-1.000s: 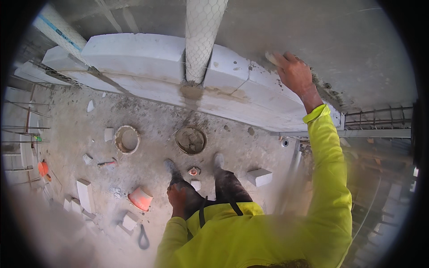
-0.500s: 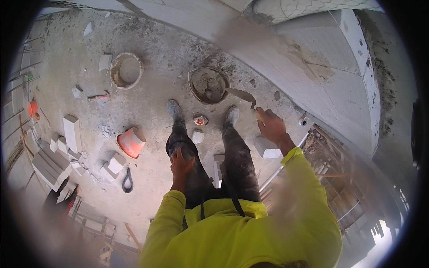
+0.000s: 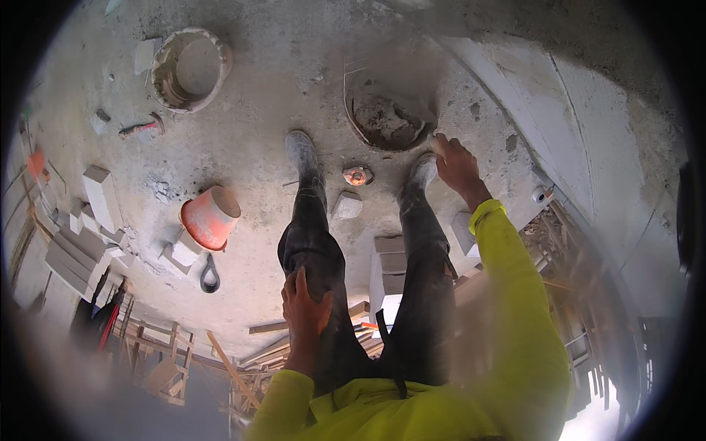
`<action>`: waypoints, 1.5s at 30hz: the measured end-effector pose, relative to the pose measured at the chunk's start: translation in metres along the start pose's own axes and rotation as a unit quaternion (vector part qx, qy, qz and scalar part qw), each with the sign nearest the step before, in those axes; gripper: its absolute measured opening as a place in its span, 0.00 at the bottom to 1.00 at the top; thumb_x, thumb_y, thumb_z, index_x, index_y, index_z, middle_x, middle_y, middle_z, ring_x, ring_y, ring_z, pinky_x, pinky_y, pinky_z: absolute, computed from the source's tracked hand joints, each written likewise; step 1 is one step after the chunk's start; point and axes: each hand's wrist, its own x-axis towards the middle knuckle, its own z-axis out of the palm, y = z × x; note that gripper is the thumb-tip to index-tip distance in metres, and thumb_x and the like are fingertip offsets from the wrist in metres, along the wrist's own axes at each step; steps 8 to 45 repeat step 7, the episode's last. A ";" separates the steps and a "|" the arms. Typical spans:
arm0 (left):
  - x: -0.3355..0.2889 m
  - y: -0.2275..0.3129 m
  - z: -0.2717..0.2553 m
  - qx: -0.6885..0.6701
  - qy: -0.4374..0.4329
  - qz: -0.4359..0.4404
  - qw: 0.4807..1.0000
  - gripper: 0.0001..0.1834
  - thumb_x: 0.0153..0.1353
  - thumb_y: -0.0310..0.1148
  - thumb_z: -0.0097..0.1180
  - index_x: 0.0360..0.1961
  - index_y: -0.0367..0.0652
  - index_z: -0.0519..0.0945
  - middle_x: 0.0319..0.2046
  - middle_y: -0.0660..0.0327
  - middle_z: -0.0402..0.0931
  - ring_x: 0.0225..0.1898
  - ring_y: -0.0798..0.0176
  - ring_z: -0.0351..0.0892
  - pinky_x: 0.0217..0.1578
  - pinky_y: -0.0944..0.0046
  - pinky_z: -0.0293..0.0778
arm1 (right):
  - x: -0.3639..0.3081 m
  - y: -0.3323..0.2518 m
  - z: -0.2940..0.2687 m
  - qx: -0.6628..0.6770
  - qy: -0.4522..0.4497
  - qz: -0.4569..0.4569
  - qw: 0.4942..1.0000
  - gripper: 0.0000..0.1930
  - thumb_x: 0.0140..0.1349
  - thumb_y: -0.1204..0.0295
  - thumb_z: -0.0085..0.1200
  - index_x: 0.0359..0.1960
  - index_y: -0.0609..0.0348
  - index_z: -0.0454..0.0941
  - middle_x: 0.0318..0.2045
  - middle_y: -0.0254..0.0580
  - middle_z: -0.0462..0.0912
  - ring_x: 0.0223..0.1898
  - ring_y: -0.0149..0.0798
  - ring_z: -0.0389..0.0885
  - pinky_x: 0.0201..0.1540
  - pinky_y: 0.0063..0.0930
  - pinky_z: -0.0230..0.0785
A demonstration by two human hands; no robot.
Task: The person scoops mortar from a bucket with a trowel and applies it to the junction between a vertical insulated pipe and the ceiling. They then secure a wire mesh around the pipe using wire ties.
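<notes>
My right hand (image 3: 460,167) is closed round the pale handle of a trowel (image 3: 439,145), at the near right edge of a dark bucket (image 3: 357,131) with grey mortar (image 3: 386,117) in it. The trowel's blade is blurred and I cannot make it out over the mortar. My left hand (image 3: 307,312) rests on my left knee, fingers spread over the dark trouser cloth and holding nothing. Dusty boots (image 3: 302,151) stand on the near side of the bucket.
A second bucket (image 3: 222,55) with greyish contents stands far left, a hammer (image 3: 142,126) near it. An orange bucket (image 3: 211,217) lies tilted by pale blocks (image 3: 103,198). Between my boots are a small orange-white item (image 3: 357,176) and a block piece (image 3: 346,206). A pale wall (image 3: 544,110) runs along the right.
My right hand has brought the trowel down to the mortar bucket's near right edge. My left hand stays on the knee. The whole view has shifted as I lean.
</notes>
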 end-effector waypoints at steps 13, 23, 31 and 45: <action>0.002 -0.005 -0.010 0.017 -0.019 0.015 1.000 0.46 0.46 0.43 0.67 0.69 0.51 0.64 0.66 0.51 0.62 0.67 0.43 0.61 0.64 0.43 0.64 | 0.063 -0.026 0.104 0.281 -0.002 0.058 0.958 0.29 0.58 0.61 0.58 0.62 0.49 0.68 0.51 0.63 0.80 0.51 0.64 0.79 0.53 0.49 0.73; 0.002 -0.005 -0.010 0.017 -0.019 0.015 1.000 0.46 0.46 0.43 0.67 0.69 0.51 0.64 0.66 0.51 0.62 0.67 0.43 0.61 0.64 0.43 0.64 | 0.063 -0.026 0.104 0.281 -0.002 0.058 0.958 0.29 0.58 0.61 0.58 0.62 0.49 0.68 0.51 0.63 0.80 0.51 0.64 0.79 0.53 0.49 0.73; 0.002 -0.005 -0.010 0.017 -0.019 0.015 1.000 0.46 0.46 0.43 0.67 0.69 0.51 0.64 0.66 0.51 0.62 0.67 0.43 0.61 0.64 0.43 0.64 | 0.063 -0.026 0.104 0.281 -0.002 0.058 0.958 0.29 0.58 0.61 0.58 0.62 0.49 0.68 0.51 0.63 0.80 0.51 0.64 0.79 0.53 0.49 0.73; 0.002 -0.005 -0.010 0.017 -0.019 0.015 1.000 0.46 0.46 0.43 0.67 0.69 0.51 0.64 0.66 0.51 0.62 0.67 0.43 0.61 0.64 0.43 0.64 | 0.063 -0.026 0.104 0.281 -0.002 0.058 0.958 0.29 0.58 0.61 0.58 0.62 0.49 0.68 0.51 0.63 0.80 0.51 0.64 0.79 0.53 0.49 0.73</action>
